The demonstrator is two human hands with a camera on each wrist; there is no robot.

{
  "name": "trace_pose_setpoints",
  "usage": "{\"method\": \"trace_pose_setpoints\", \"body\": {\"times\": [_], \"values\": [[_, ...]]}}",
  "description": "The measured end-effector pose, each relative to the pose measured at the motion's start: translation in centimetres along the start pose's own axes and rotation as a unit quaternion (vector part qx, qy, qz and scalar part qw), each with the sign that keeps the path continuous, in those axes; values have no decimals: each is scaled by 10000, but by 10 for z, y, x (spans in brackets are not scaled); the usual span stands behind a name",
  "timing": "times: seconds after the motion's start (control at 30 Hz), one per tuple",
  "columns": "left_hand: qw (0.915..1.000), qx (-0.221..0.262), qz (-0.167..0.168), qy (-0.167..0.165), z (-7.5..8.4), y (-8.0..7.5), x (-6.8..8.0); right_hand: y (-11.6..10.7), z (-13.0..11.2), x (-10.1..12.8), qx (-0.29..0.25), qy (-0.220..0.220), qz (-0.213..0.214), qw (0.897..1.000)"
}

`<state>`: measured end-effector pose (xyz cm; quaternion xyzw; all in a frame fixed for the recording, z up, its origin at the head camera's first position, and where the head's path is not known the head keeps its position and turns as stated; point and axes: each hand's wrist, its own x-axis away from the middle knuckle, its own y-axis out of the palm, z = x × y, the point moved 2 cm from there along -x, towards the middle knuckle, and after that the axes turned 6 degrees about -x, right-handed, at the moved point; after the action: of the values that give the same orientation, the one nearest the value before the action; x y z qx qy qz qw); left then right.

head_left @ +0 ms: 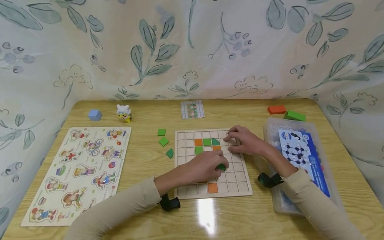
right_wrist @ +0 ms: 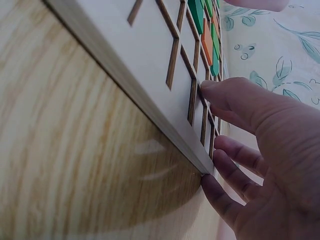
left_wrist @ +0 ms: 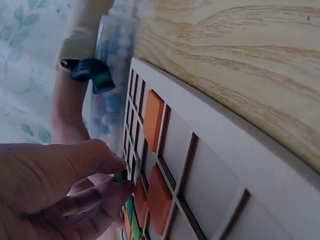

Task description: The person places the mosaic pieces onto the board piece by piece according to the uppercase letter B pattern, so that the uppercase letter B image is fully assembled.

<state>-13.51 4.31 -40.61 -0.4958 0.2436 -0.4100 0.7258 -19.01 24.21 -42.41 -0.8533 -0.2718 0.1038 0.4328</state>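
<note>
Pinching a green tile [head_left: 221, 167] in its fingers, the left hand [head_left: 206, 166] hovers mid-board [head_left: 238, 189]; the right hand [head_left: 245, 141], fingers relaxed, rests on the far right edge.

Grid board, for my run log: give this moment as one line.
left hand: pinches green tile over grid board | right hand: rests on board | loose green tiles: left of board
</note>
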Motion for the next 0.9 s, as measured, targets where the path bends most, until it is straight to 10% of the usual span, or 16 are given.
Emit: {"method": "trace_pose_setpoints", "body": {"times": [0.9], "values": [[9975, -650, 237, 102, -2, 6, 5, -1, -4, 1, -19, 111, -19, 9999]]}}
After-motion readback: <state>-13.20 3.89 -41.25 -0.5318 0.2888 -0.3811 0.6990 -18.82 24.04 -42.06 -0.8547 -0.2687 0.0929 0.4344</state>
